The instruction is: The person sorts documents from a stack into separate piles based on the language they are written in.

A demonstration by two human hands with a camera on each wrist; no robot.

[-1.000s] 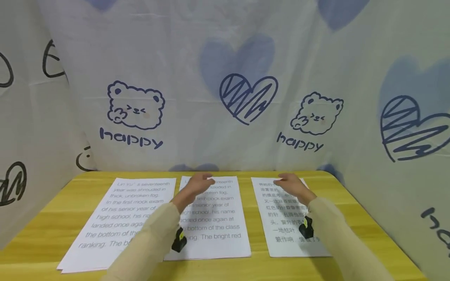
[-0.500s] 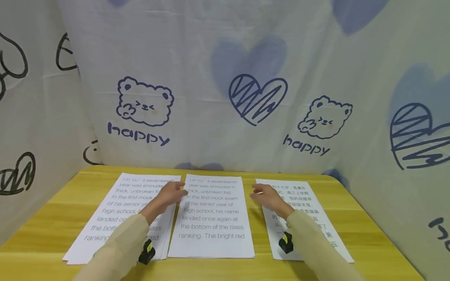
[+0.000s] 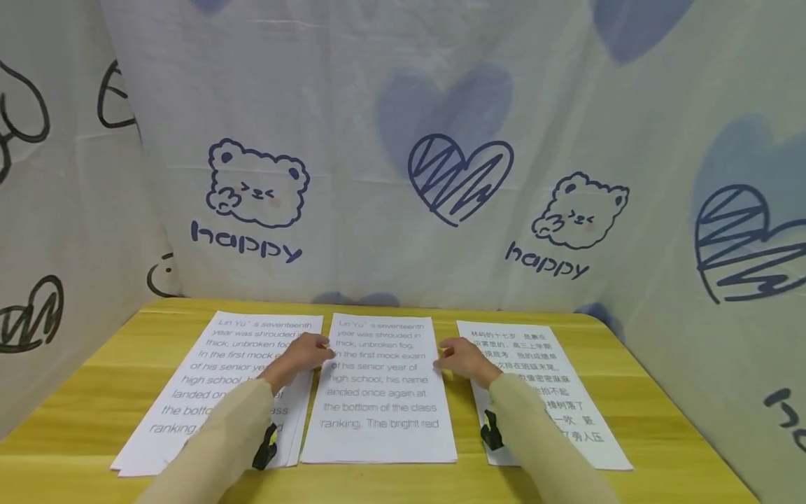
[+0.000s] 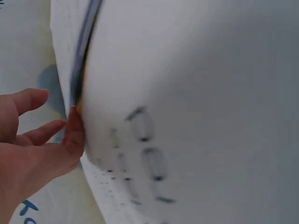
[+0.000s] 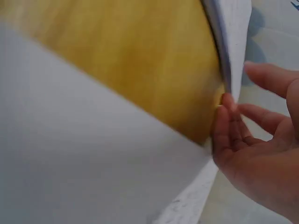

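A middle stack of printed paper [image 3: 380,392] with English text lies flat on the table. My left hand [image 3: 301,360] is at its left edge, reaching across the left paper stack [image 3: 147,455]. On the other side, my right hand [image 3: 466,358] touches the middle stack's right edge, its wrist over the right paper stack [image 3: 582,399], printed in Chinese. In the left wrist view, fingertips [image 4: 73,119] meet the thick stack edge [image 4: 85,51], thumb held apart. The right wrist view likewise has fingertips [image 5: 226,105] against the edge, thumb raised away.
The yellow wood-grain table [image 3: 667,434] carries all three paper stacks side by side. A white cloth [image 3: 352,210] printed with hearts and bears hangs behind it and at both sides. A narrow strip of table separates the middle and right stacks.
The hands first moved back and left from above the middle and right stacks. Since half a second ago, the right hand has come left to the middle stack's edge, and the left hand slightly right.
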